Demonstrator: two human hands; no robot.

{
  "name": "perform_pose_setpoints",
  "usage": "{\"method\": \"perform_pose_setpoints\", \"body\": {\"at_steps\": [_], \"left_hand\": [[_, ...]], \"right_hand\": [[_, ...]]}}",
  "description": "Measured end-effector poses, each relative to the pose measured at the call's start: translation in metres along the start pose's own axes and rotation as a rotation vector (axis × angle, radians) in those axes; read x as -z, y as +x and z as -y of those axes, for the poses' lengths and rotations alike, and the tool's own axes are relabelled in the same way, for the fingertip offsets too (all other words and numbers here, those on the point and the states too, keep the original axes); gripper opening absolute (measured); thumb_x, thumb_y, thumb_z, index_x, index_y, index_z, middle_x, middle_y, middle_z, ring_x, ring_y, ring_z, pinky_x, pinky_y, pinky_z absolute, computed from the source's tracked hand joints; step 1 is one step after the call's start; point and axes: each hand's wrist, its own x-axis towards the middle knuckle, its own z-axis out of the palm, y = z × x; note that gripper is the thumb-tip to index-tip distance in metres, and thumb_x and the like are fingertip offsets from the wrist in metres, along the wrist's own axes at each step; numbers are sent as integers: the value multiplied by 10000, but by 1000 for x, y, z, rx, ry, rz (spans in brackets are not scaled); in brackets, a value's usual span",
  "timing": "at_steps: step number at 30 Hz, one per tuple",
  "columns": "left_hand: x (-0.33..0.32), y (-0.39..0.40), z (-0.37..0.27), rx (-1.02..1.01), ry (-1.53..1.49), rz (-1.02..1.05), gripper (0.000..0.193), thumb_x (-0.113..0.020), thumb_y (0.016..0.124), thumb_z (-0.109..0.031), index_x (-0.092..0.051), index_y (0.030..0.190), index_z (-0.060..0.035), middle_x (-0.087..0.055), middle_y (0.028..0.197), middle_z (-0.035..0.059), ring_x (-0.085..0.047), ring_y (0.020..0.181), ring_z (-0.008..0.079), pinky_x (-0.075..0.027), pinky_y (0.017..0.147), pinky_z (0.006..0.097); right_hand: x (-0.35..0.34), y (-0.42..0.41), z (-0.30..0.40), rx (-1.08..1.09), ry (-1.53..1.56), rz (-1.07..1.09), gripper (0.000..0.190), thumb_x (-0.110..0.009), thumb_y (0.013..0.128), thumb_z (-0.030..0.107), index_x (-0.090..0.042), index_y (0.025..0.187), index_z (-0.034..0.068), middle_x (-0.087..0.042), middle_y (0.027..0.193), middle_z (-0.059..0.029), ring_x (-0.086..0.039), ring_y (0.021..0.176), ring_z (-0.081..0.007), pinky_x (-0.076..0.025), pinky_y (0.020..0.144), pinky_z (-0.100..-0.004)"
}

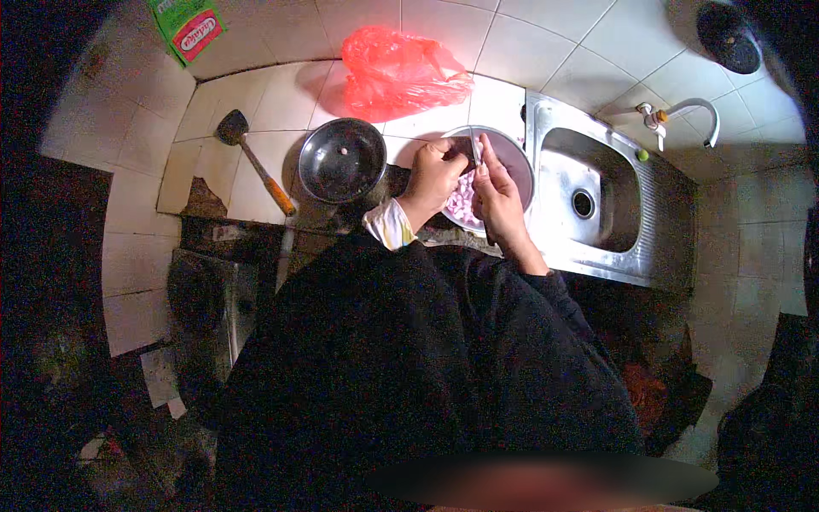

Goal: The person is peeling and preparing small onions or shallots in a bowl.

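My right hand [502, 200] grips a knife [475, 142], its blade pointing away from me and its dark handle running down below the palm. Over the same round bowl [523, 168], my left hand [436, 176] has its fingers curled together close beside the blade. Whatever those fingertips may pinch is hidden. A small pale piece shows by the blade and my right index finger. Chopped pinkish-white pieces [461, 203], which look like shallot or onion, lie in the bowl beneath both hands.
A dark bowl [323, 157] holds one small pale piece. Left of it lies a turner [256, 160]. A red plastic bag [403, 77] rests against the tiled wall. To the right are a steel sink [563, 221], a tap [659, 118] and a small green round thing [642, 155].
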Motion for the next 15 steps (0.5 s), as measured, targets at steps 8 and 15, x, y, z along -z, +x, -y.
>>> {"method": "perform_pose_setpoints", "body": {"at_steps": [8,15], "left_hand": [[-3,4,6,-68,12,-87,157,-516,764,7,-613,882,42,-632,787,54,-578,714,101,-461,659,243],[5,3,10,-63,329,-36,112,-521,795,26,-593,882,25,-614,835,55,-573,729,106,-476,673,230]], "right_hand": [[1,-3,7,-53,99,49,439,-412,936,189,-306,1362,182,-350,631,99,-293,490,-4,-259,432,-151],[2,0,8,-77,133,-17,391,-465,916,191,-414,1304,192,-353,582,98,-303,451,-12,-258,406,-167]]}}
